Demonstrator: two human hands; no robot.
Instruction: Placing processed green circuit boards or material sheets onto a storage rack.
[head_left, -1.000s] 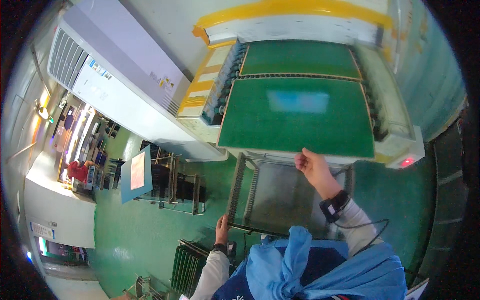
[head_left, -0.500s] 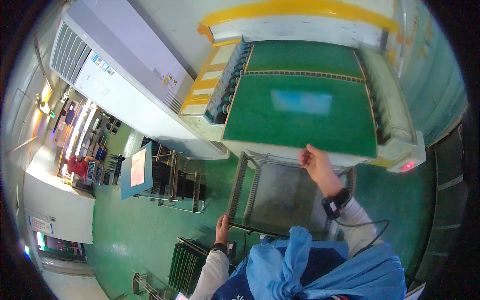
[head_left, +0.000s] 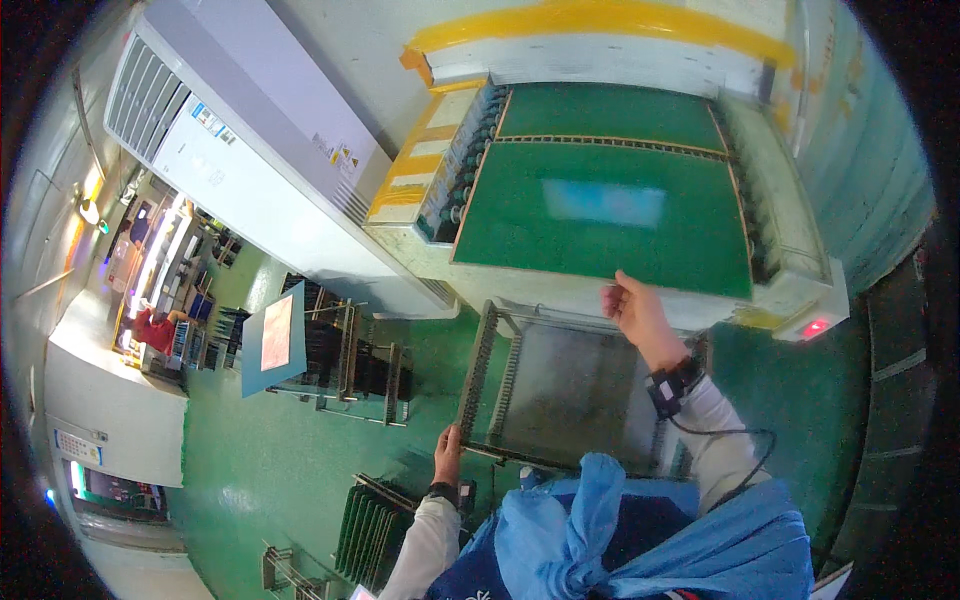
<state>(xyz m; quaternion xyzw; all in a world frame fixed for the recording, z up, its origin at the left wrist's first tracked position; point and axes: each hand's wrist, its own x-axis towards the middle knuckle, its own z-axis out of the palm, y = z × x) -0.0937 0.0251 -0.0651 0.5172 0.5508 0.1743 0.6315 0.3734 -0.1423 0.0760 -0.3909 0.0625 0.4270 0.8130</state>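
Observation:
My left hand [head_left: 447, 458] is closed around the near-left corner of a metal rack [head_left: 478, 370] with toothed side rails. A dull grey sheet-like surface [head_left: 570, 390] shows inside the rack. Beyond it, a glossy green panel [head_left: 600, 220] lies flat on a roller conveyor [head_left: 462, 195]. My right hand [head_left: 638, 315], with fingers curled in, is at the panel's near edge, over the rack's far side. Nothing shows in its fingers; whether they touch the edge I cannot tell. A second green panel [head_left: 610, 112] lies farther in on the conveyor.
A tall white air conditioner [head_left: 250, 190] stands left of the conveyor. Another rack [head_left: 350, 350] carries a blue-grey board with a pinkish sheet [head_left: 277, 335]. Dark green panels [head_left: 370, 530] stand in a rack at lower left. A red light [head_left: 815, 328] glows on the conveyor's right corner.
The nearer green panel has slid slightly away from me, deeper onto the conveyor. My right hand has moved a little forward with its edge. The left hand stays on the rack.

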